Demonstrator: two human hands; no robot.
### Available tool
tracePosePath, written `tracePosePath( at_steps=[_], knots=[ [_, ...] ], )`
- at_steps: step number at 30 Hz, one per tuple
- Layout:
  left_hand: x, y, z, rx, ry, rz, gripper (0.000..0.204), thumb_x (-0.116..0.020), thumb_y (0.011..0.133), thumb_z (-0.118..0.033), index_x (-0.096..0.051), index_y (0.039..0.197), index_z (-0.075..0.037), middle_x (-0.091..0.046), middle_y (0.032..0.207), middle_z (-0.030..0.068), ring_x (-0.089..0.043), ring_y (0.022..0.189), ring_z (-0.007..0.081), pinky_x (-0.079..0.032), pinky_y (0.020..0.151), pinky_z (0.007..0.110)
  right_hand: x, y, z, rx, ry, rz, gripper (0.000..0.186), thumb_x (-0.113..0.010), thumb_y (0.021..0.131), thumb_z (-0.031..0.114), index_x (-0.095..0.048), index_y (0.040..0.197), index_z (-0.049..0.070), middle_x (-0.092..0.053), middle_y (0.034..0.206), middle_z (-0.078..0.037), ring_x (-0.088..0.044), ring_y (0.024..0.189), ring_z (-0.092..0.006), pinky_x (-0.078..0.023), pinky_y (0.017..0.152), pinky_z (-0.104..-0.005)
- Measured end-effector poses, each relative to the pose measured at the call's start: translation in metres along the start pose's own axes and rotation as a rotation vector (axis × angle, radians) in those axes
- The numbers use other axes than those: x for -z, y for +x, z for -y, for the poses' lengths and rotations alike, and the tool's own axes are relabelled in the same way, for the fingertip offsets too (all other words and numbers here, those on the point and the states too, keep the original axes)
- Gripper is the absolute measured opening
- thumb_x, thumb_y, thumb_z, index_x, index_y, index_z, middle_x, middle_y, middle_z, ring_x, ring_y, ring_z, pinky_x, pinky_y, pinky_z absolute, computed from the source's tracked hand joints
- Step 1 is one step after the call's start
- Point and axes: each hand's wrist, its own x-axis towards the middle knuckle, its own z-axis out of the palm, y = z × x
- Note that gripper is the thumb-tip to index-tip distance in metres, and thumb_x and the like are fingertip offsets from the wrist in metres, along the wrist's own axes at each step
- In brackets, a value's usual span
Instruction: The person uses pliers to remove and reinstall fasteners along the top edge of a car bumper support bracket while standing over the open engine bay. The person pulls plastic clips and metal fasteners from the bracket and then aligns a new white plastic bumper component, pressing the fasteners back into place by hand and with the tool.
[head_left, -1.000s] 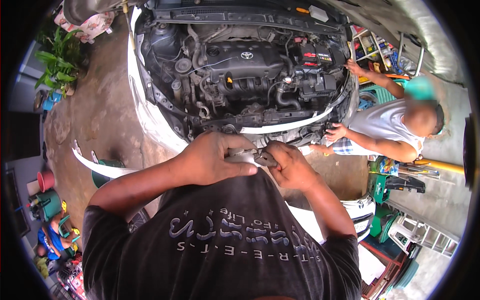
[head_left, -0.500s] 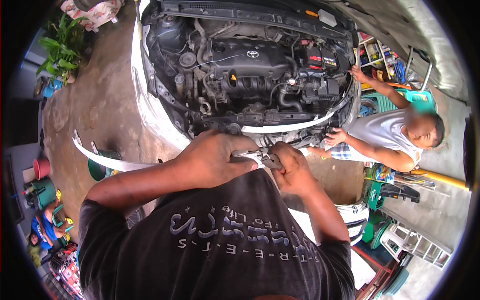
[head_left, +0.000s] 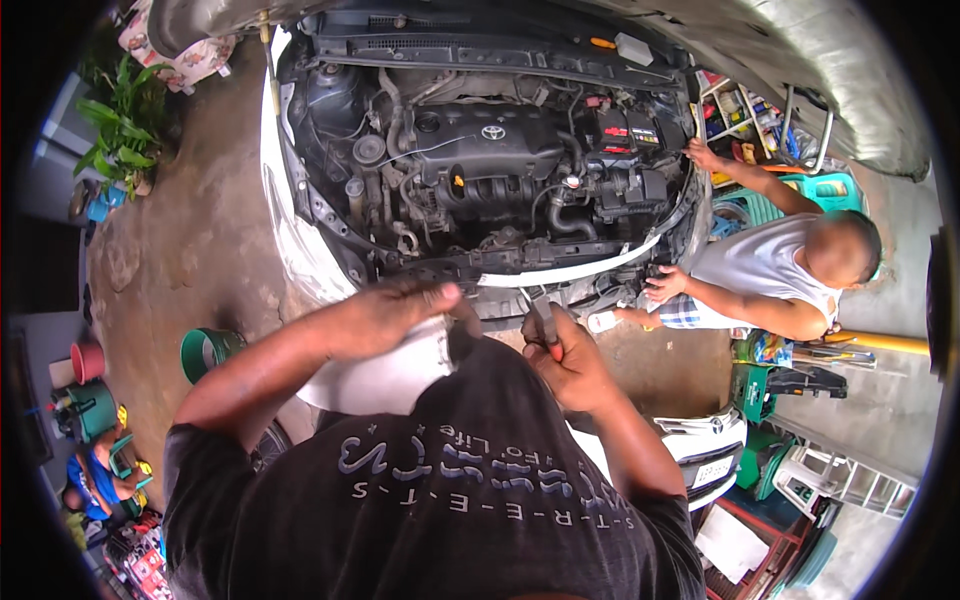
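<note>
My left hand [head_left: 390, 315], slightly blurred, grips one end of a white curved car trim piece [head_left: 385, 378]. The piece hangs under my left forearm, in front of my dark shirt. Closed around a small hand tool [head_left: 545, 325], my right hand [head_left: 575, 365] is a short way to the right. The tool has a metal head and a red bit on its handle; it looks like pliers, though my fingers hide most of it. The tool and the trim piece are apart. Just beyond both hands is the car's open engine bay [head_left: 500, 175], with a white front strip [head_left: 570, 270].
At the right, a co-worker in a white sleeveless shirt [head_left: 750, 260] has one hand on the bay's edge and the other near the bumper. The raised hood [head_left: 850, 90] hangs above. A green bucket [head_left: 205, 350], a white car [head_left: 700, 440] and a ladder [head_left: 850, 480] stand around.
My left hand has moved left, away from my right hand, and the trim piece has swung down from pointing far left. My right hand keeps the tool, now clear of the piece.
</note>
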Motion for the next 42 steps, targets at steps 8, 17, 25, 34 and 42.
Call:
tracePosePath(
  at_steps=[8, 17, 25, 34, 42],
  knots=[
    [-0.025, 0.003, 0.009, 0.136, -0.093, -0.171, 0.037, -0.068, 0.107, -0.037, -0.065, 0.128, -0.006, -0.068, 0.105, 0.0015, -0.057, 0.107, 0.0076, -0.047, 0.095, 0.028, -0.015, 0.007, 0.001, -0.02, -0.193, 0.039, 0.039, -0.065, 0.095, 0.008, -0.054, 0.132, 0.005, -0.064, 0.083, -0.022, -0.066, 0.082, -0.0458, -0.052, 0.076, -0.0488],
    [-0.035, 0.008, 0.036, -0.085, -0.382, -0.421, 0.018, -0.074, 0.103, -0.022, -0.07, 0.102, -0.004, -0.069, 0.095, -0.0003, -0.063, 0.095, 0.0076, -0.05, 0.088, 0.026, -0.028, 0.013, 0.012, -0.105, -0.347, 0.149, 0.046, -0.063, 0.094, 0.007, -0.048, 0.138, 0.005, -0.067, 0.1, -0.028, -0.068, 0.101, -0.0504, -0.054, 0.085, -0.0528],
    [-0.028, 0.003, 0.04, -0.073, -0.583, -0.556, 0.009, -0.075, 0.099, -0.007, -0.07, 0.102, 0.0, -0.074, 0.098, 0.0069, -0.073, 0.091, 0.0144, -0.059, 0.084, 0.029, 0.006, 0.015, 0.015, -0.179, -0.407, 0.262, 0.053, -0.061, 0.092, 0.004, -0.049, 0.143, 0.001, -0.061, 0.128, -0.031, -0.061, 0.119, -0.0502, -0.051, 0.099, -0.0518],
    [-0.025, -0.002, 0.024, -0.057, -0.479, -0.426, 0.023, -0.076, 0.098, -0.006, -0.076, 0.12, 0.001, -0.076, 0.108, 0.0087, -0.072, 0.1, 0.0146, -0.059, 0.093, 0.03, 0.015, 0.029, 0.036, 0.061, -0.493, 0.162, 0.059, -0.061, 0.092, -0.001, -0.049, 0.149, 0.003, -0.057, 0.134, -0.027, -0.06, 0.123, -0.0475, -0.05, 0.103, -0.0488],
    [-0.013, -0.001, 0.045, 0.052, -0.928, -0.169, 0.016, -0.081, 0.093, -0.007, -0.071, 0.106, -0.004, -0.076, 0.101, 0.0079, -0.076, 0.1, 0.0201, -0.062, 0.093, 0.037, 0.002, 0.043, 0.015, 0.238, -0.448, 0.185, 0.065, -0.065, 0.084, -0.002, -0.053, 0.147, 0.007, -0.058, 0.126, -0.022, -0.059, 0.121, -0.0447, -0.051, 0.1, -0.0508]
  ],
)
